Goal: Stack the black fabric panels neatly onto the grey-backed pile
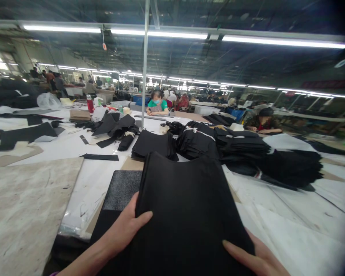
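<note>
A stack of black fabric pieces [186, 207] with a curved upper edge is held up in front of me, tilted toward my body. On its left edge, my left hand [129, 222] is closed with the thumb on the front face and the fingers hidden behind. Lower down, my right hand [253, 253] grips the right edge the same way. A grey speckled piece [122, 189] lies partly covered beside my left wrist. Just beyond the held stack rests another pile of black cut pieces [155, 145] on the white table [74, 199].
Tied bundles of black fabric [198, 140] and a larger heap [287, 165] lie at the right. Loose black scraps [115, 126] and a red bottle [90, 103] are at the left. A thin pole [145, 65] rises mid-table. A person in green [157, 105] works opposite.
</note>
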### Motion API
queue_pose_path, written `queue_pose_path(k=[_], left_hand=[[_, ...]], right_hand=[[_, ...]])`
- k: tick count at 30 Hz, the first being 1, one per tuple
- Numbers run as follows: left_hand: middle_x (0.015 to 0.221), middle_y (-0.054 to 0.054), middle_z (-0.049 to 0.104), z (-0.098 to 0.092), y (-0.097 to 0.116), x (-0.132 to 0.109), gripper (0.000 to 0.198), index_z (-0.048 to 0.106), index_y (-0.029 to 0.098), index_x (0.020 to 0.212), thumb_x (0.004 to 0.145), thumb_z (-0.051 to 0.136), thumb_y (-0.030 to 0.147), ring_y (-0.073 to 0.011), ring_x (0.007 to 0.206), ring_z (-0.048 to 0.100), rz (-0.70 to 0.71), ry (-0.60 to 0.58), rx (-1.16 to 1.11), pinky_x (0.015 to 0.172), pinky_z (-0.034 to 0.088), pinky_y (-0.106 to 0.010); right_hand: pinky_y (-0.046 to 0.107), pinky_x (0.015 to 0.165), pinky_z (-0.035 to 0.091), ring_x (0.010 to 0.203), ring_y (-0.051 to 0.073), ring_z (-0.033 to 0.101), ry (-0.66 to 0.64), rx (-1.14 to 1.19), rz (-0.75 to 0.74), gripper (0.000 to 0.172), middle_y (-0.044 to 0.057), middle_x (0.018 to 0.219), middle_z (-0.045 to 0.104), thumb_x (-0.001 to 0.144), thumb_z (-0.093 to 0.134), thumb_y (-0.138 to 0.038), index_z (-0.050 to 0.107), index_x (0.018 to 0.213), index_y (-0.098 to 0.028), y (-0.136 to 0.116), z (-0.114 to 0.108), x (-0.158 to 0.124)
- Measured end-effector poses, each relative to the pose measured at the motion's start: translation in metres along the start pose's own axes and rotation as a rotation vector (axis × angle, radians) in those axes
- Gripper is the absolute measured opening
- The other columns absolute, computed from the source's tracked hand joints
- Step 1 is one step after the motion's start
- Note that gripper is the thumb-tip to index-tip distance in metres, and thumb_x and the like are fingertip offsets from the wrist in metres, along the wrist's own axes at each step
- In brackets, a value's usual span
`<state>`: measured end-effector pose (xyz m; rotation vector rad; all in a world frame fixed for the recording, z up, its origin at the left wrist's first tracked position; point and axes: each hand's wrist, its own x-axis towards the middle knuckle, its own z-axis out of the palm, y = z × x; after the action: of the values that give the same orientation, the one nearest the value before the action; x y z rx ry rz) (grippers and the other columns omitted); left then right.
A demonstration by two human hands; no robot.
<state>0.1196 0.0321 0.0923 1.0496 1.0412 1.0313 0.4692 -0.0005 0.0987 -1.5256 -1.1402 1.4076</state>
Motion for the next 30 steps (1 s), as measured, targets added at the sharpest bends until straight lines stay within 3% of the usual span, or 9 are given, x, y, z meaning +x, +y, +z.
queue_pose_path(k=[4,7,10,14,19,23,26,28,30], left_hand=[[0.148,-0.010,0.055,-0.060,-0.003,0.006,0.079,0.041,0.022,0.149,0.081,0.075,0.047,-0.0311,0.133,0.056,-0.036,0.218,0.213,0.110,0.048,-0.043],[0.147,-0.009,0.056,-0.089,0.001,0.026,0.078,0.044,0.024,0.148,0.080,0.076,0.048,-0.0322,0.130,0.058,-0.053,0.260,0.258,0.107,0.051,-0.043],[0.143,-0.010,0.059,-0.108,0.011,0.067,0.075,0.046,0.025,0.146,0.081,0.077,0.047,-0.0330,0.123,0.063,-0.071,0.198,0.197,0.101,0.056,-0.045],[0.134,-0.011,0.066,-0.129,0.037,0.151,0.071,0.049,0.025,0.141,0.079,0.080,0.042,-0.0316,0.108,0.071,-0.045,0.067,0.133,0.092,0.061,-0.046],[0.120,-0.013,0.071,-0.152,0.078,0.288,0.069,0.053,0.017,0.134,0.074,0.085,0.033,-0.0264,0.092,0.073,0.172,0.104,0.214,0.084,0.063,-0.045],[0.122,-0.016,0.068,-0.168,0.089,0.385,0.074,0.040,0.011,0.143,0.081,0.077,0.026,-0.0215,0.093,0.070,0.326,0.217,0.357,0.088,0.060,-0.045],[0.136,-0.022,0.059,-0.181,0.073,0.421,0.074,0.038,0.006,0.143,0.081,0.074,0.021,-0.0237,0.114,0.063,0.337,0.355,0.503,0.102,0.050,-0.045],[0.145,-0.025,0.050,-0.190,0.054,0.421,0.072,0.041,0.005,0.140,0.078,0.076,0.019,-0.0269,0.127,0.055,0.330,0.385,0.550,0.110,0.042,-0.047],[0.148,-0.025,0.047,-0.197,0.036,0.406,0.069,0.042,0.005,0.139,0.080,0.074,0.021,-0.0277,0.132,0.052,0.326,0.387,0.580,0.113,0.039,-0.047]], right_hand=[[0.052,0.098,0.054,0.114,0.037,0.066,-0.276,0.330,0.026,0.078,0.009,0.132,0.067,0.077,0.074,-0.042,0.046,0.149,-0.028,-0.025,0.083,0.037],[0.050,0.098,0.054,0.111,0.034,0.068,-0.333,0.389,0.018,0.074,0.008,0.126,0.070,0.074,0.075,-0.033,0.052,0.143,-0.026,-0.030,0.109,0.076],[0.048,0.097,0.054,0.108,0.033,0.069,-0.353,0.348,-0.023,0.064,0.008,0.120,0.072,0.072,0.076,-0.032,0.060,0.133,-0.023,-0.035,0.113,0.123],[0.046,0.094,0.055,0.105,0.032,0.070,-0.295,0.267,-0.140,0.061,0.008,0.118,0.073,0.072,0.077,-0.031,0.062,0.130,-0.022,-0.057,0.108,0.197],[0.041,0.089,0.058,0.098,0.028,0.071,-0.152,0.169,-0.310,0.055,0.007,0.112,0.075,0.065,0.078,-0.022,0.064,0.118,-0.019,-0.110,0.107,0.321],[0.040,0.090,0.058,0.098,0.026,0.071,0.001,-0.028,-0.354,0.049,0.013,0.113,0.073,0.070,0.072,-0.020,0.060,0.117,-0.013,-0.136,0.115,0.418],[0.049,0.106,0.047,0.123,0.032,0.060,0.175,-0.139,-0.345,0.062,0.022,0.132,0.062,0.076,0.071,-0.024,0.050,0.131,-0.007,-0.126,0.121,0.454],[0.052,0.117,0.033,0.138,0.033,0.046,0.226,-0.213,-0.387,0.072,0.023,0.146,0.051,0.076,0.071,-0.024,0.044,0.140,-0.007,-0.107,0.120,0.454],[0.050,0.120,0.029,0.141,0.031,0.042,0.197,-0.368,-0.516,0.070,0.019,0.151,0.047,0.079,0.067,-0.024,0.043,0.144,-0.012,-0.081,0.114,0.436]])
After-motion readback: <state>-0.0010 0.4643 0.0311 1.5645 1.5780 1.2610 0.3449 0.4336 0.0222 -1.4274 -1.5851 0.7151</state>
